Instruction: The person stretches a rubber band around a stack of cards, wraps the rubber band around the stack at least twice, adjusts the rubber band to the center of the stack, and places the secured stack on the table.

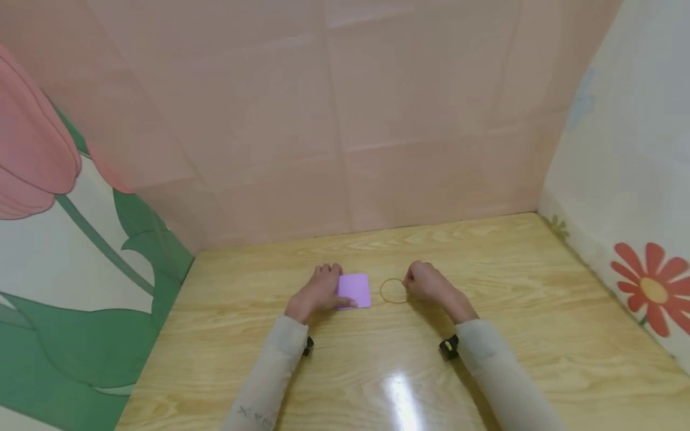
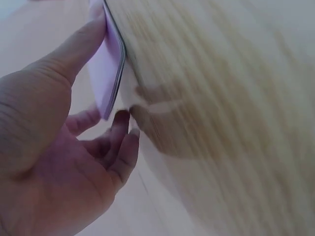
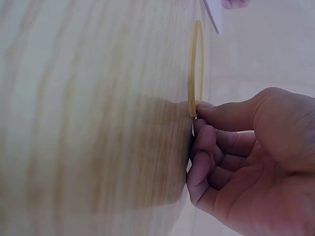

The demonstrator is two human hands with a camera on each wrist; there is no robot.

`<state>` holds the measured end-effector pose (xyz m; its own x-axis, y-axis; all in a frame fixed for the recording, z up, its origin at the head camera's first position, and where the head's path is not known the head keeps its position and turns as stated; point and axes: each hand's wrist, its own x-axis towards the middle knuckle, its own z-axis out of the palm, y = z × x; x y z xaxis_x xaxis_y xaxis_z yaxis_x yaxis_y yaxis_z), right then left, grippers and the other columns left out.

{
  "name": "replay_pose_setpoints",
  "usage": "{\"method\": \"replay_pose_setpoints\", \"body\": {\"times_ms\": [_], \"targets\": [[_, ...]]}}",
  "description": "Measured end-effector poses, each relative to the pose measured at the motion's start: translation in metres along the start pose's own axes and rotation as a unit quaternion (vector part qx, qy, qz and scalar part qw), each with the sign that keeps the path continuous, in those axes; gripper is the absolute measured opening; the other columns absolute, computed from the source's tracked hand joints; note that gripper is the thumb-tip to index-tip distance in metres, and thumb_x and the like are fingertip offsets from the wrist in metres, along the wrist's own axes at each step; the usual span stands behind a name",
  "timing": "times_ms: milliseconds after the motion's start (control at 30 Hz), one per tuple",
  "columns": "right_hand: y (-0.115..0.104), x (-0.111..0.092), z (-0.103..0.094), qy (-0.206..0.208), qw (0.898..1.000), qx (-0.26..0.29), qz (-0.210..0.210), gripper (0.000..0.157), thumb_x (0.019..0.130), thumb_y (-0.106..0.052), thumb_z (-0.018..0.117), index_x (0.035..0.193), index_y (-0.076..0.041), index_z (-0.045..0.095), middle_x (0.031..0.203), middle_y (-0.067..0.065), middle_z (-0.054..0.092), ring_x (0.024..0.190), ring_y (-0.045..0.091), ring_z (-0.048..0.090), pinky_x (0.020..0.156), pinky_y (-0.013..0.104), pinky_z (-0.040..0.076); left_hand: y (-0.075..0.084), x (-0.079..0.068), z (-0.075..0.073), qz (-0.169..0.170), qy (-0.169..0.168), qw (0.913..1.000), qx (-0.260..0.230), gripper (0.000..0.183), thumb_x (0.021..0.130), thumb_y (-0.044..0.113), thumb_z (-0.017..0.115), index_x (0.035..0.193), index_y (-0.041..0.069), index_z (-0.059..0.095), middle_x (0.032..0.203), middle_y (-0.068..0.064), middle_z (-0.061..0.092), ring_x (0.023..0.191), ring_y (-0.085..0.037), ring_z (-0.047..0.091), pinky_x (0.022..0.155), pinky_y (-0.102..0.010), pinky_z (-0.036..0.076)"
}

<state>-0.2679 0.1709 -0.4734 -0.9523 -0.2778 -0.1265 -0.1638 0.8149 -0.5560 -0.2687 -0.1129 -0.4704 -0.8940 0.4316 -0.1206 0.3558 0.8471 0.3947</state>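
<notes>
A thin purple square pad [image 1: 356,288] with rounded corners lies at the middle of the table. My left hand [image 1: 322,288] grips its left side. In the left wrist view, the thumb [image 2: 81,46] presses on the purple face, and a dark layer shows along the pad's edge [image 2: 120,64]. To the right of the pad is a yellow rubber band [image 1: 381,292], spread into a round loop. My right hand [image 1: 428,281] pinches the loop's right side between thumb and forefinger, as the right wrist view shows on the rubber band [image 3: 192,73]. A small gap separates band and pad.
The wooden table [image 1: 215,335] has a pinkish backdrop [image 1: 269,120] along its far edge. Side panels stand left and right, one with a large tulip [image 1: 32,143], the other with a red flower [image 1: 653,290]. Light glares on the tabletop near the front.
</notes>
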Motion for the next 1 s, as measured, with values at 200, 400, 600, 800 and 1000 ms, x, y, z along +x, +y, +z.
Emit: {"method": "replay_pose_setpoints", "body": {"times_ms": [200,400,600,800,1000], "targets": [[-0.001,0.003,-0.005,0.013,1.000,-0.017,-0.003,0.021,0.094,-0.008,0.056,0.081,-0.001,0.071,0.074,0.005,0.063,0.061,0.013,0.049,0.054,0.022,0.041,0.004,-0.003,-0.004,0.012,0.000,0.9967,-0.080,0.079,0.081,0.038,0.080,0.138,0.005,0.036,0.112,-0.013,0.063,0.096,-0.022,0.063,0.086,-0.035,0.058],[-0.001,0.003,-0.004,0.009,1.000,-0.016,-0.007,0.026,0.093,-0.006,0.054,0.071,-0.003,0.067,0.066,0.002,0.057,0.057,0.013,0.044,0.052,0.022,0.038,0.005,-0.007,0.001,-0.006,0.005,0.9930,-0.118,0.077,0.080,0.034,0.081,0.134,0.007,0.033,0.106,-0.013,0.064,0.091,-0.021,0.064,0.079,-0.032,0.058],[0.000,0.000,-0.001,-0.008,1.000,-0.003,-0.006,0.032,0.091,-0.004,0.052,0.060,-0.012,0.053,0.057,-0.004,0.041,0.052,0.011,0.038,0.048,0.022,0.032,0.004,-0.013,0.009,0.002,0.009,0.9930,-0.117,0.050,0.084,0.032,0.078,0.115,0.006,0.048,0.101,-0.007,0.061,0.087,-0.016,0.058,0.073,-0.025,0.055],[0.002,0.001,-0.003,-0.014,0.999,-0.025,-0.022,0.028,0.090,-0.005,0.052,0.064,-0.012,0.056,0.061,-0.001,0.049,0.057,0.014,0.045,0.053,0.025,0.039,0.002,-0.013,0.015,0.011,0.051,0.9844,-0.168,0.025,0.095,0.024,0.066,0.112,0.008,0.057,0.092,-0.005,0.058,0.082,-0.014,0.053,0.070,-0.023,0.048],[0.003,-0.002,-0.010,-0.028,0.999,-0.019,-0.036,0.013,0.091,-0.007,0.053,0.088,-0.004,0.065,0.087,0.008,0.066,0.077,0.018,0.056,0.067,0.029,0.050,0.001,-0.012,0.019,-0.037,0.090,0.9597,-0.264,0.019,0.103,0.012,0.049,0.111,0.011,0.066,0.100,-0.006,0.064,0.084,-0.014,0.055,0.070,-0.023,0.049]]}}
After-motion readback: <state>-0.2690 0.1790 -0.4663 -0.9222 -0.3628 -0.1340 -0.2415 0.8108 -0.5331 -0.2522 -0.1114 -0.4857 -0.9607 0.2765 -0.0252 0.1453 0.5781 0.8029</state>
